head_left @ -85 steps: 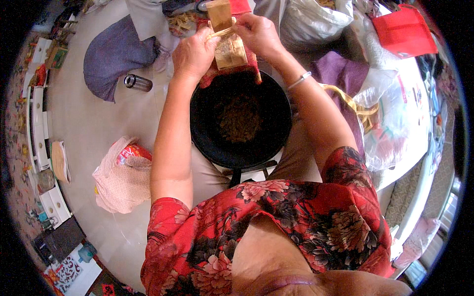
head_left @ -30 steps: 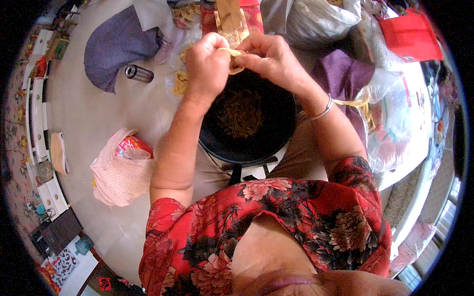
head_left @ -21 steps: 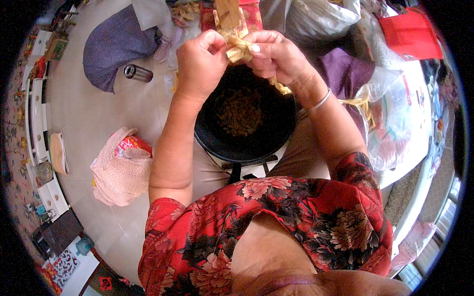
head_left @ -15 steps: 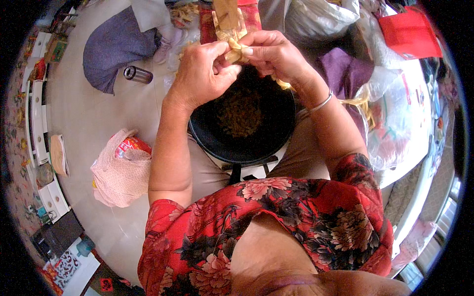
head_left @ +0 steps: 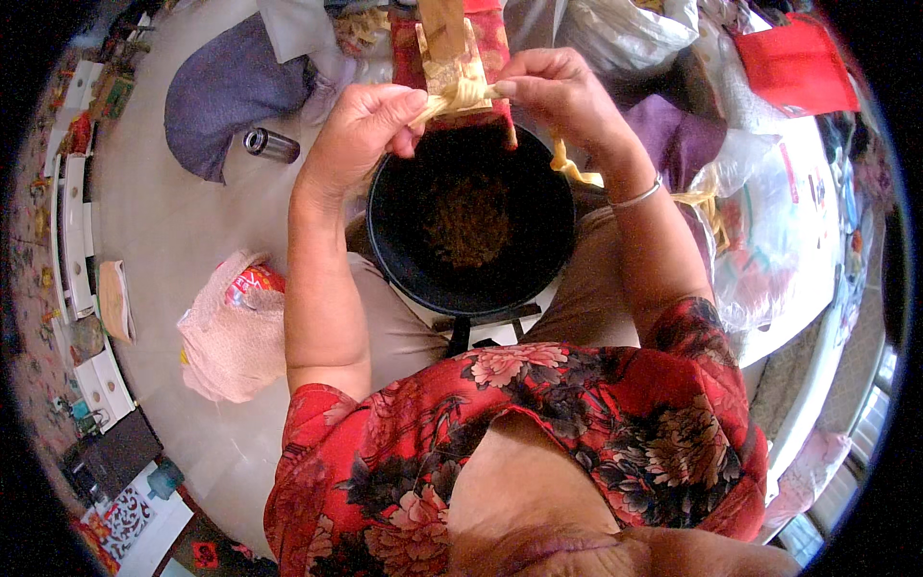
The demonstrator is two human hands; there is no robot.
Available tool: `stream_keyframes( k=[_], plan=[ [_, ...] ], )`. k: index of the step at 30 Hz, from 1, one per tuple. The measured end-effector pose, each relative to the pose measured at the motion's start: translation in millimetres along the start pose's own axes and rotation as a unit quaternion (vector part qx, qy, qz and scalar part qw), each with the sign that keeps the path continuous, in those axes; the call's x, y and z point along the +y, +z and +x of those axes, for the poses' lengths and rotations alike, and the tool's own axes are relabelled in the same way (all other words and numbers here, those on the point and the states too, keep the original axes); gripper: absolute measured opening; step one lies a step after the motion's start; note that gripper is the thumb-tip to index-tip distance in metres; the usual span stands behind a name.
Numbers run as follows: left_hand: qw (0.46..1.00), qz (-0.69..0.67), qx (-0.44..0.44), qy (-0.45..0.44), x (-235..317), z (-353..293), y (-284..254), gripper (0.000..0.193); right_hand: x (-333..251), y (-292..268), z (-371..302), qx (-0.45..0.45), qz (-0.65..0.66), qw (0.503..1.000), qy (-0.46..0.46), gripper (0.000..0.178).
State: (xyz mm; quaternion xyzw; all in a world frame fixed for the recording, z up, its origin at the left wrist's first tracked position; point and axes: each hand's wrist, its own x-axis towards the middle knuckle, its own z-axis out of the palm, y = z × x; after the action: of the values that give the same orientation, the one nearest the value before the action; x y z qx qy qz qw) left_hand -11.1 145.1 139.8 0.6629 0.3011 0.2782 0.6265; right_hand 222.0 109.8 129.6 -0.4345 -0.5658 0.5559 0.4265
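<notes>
My left hand (head_left: pixel 354 135) pinches one end of a pale yellow strip (head_left: pixel 468 92) between thumb and fingertips. On the other side of a loose knot in the strip, my right hand (head_left: pixel 567 94) grips it the same way. The strip is stretched between both hands, in front of an upright wooden piece (head_left: pixel 442 27) with a pale patterned block around its foot. A twisted length of yellow strip (head_left: pixel 574 169) hangs below my right hand toward the wrist. Whether it is cloth or plant fibre, I cannot tell. Beneath my hands, a black pan (head_left: pixel 396 258) holds brownish bits.
Red patterned cloth (head_left: pixel 405 48) lies under the wooden piece. To the left are a dark cup (head_left: pixel 271 145), a blue-grey cloth (head_left: pixel 202 106) and a pink bag (head_left: pixel 231 351) on the floor. Clear plastic bags (head_left: pixel 769 255) and a purple cloth (head_left: pixel 673 139) crowd the right.
My hands have moved apart, left hand to the left and right hand to the right. The strip, bunched between my fingers before, is now drawn out with its knot showing.
</notes>
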Motion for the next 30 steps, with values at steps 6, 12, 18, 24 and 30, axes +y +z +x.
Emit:
stream_keyframes(
  k=[6, 12, 18, 24, 30],
  plan=[
    [0.923, 0.352, 0.052, 0.146, -4.3, 8.0, 28.2, 0.022, 10.0, 14.3, 4.9, -0.023, -0.072, 0.997, 0.007, 0.013],
    [0.93, 0.363, -0.017, 0.058, -23.5, 12.5, 14.8, 0.022, 13.1, -0.3, 9.7, 0.026, -0.236, 0.969, -0.065, 0.015],
    [0.882, 0.455, 0.122, -0.019, -29.1, 37.0, 13.6, 0.023, 19.8, -3.4, 35.6, 0.133, -0.323, 0.937, -0.025, 0.023],
    [0.85, 0.502, 0.157, -0.041, -42.8, 51.2, 7.7, 0.023, 50.6, -2.6, 61.5, 0.148, -0.415, 0.898, -0.014, 0.026],
    [0.835, 0.525, 0.028, -0.165, -7.0, 20.3, 26.0, 0.035, 38.4, -4.4, 47.4, 0.134, -0.351, 0.927, -0.018, 0.023]
  ],
)
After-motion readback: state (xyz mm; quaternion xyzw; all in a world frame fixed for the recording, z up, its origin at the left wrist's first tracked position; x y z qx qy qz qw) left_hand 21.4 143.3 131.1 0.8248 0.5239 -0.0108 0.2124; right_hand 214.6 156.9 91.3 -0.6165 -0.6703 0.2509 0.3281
